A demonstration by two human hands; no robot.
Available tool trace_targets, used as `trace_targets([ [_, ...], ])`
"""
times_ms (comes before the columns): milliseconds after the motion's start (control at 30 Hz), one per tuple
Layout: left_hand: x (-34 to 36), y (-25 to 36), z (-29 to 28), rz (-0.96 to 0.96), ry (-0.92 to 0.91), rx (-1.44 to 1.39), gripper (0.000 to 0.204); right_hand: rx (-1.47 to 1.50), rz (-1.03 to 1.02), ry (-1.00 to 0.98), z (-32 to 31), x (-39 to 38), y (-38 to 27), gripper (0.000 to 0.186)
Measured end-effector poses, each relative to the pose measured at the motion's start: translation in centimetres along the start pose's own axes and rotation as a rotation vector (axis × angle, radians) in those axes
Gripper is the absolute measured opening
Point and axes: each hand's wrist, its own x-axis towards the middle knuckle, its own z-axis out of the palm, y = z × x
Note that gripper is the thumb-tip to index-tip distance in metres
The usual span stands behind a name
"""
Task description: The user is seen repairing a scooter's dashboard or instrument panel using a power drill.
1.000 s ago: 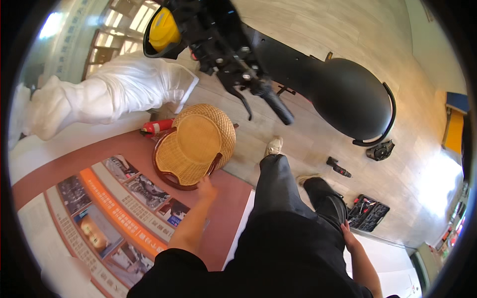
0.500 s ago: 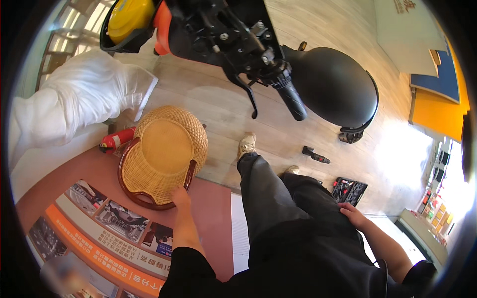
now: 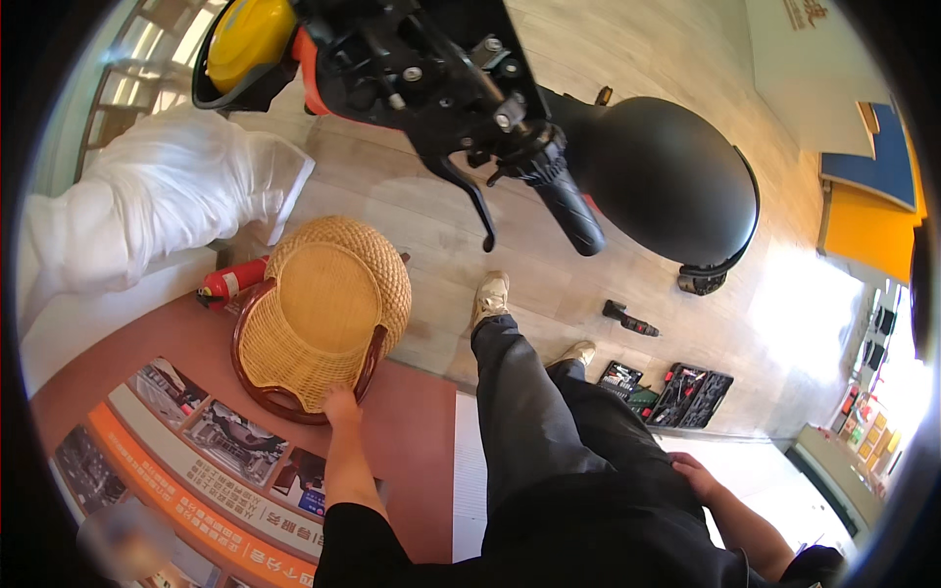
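Two bare hands are well apart in the lower half of the frame. One, the left hand [image 3: 340, 406], reaches up to the dark brown curved rim of a wicker chair [image 3: 328, 294], which sits left of centre; the fingers touch that rim at its lower right, though how firmly they close on it I cannot tell. The right hand [image 3: 692, 474], lower right of centre, lies against the upper leg of the person's dark trousers [image 3: 534, 397], and whether it grips the cloth is unclear. Just left of the chair is a red fire extinguisher [image 3: 233, 281], and above that, at the left, a white draped form [image 3: 181, 191]. A reddish-brown printed board [image 3: 417, 421] fills the lower left. Across the top centre runs a black two-wheeler, its handlebar grip [image 3: 570, 211] angled down toward the middle and its rounded seat [image 3: 676, 176] to the right; a yellow helmet [image 3: 252, 44] rests in a black basket at upper left. Right of centre, a black power tool [image 3: 630, 318] lies on the pale floor [image 3: 421, 235], above an open black tool case [image 3: 689, 395].
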Motion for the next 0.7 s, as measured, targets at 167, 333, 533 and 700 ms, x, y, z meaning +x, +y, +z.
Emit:
trace_targets([
  [167,0.0,1.8,2.1,0.086,0.325,-0.099,0.035,0.007,0.036,-0.095,1.2,-0.7,-2.9,0.044],
  [333,-2.5,5.7,-5.9,0.239,0.743,-0.176,0.024,-0.005,0.017,-0.056,2.5,0.6,-3.0,0.053],
  [533,-3.1,6.7,-6.1,0.232,0.733,-0.338,0.044,-0.077,-0.034,-0.095,4.3,-2.0,-2.7,0.057],
  [700,-2.3,9.5,-6.7,0.438,0.693,-0.311,0.042,0.098,-0.046,-0.035,4.7,-4.1,-0.7,0.050],
])
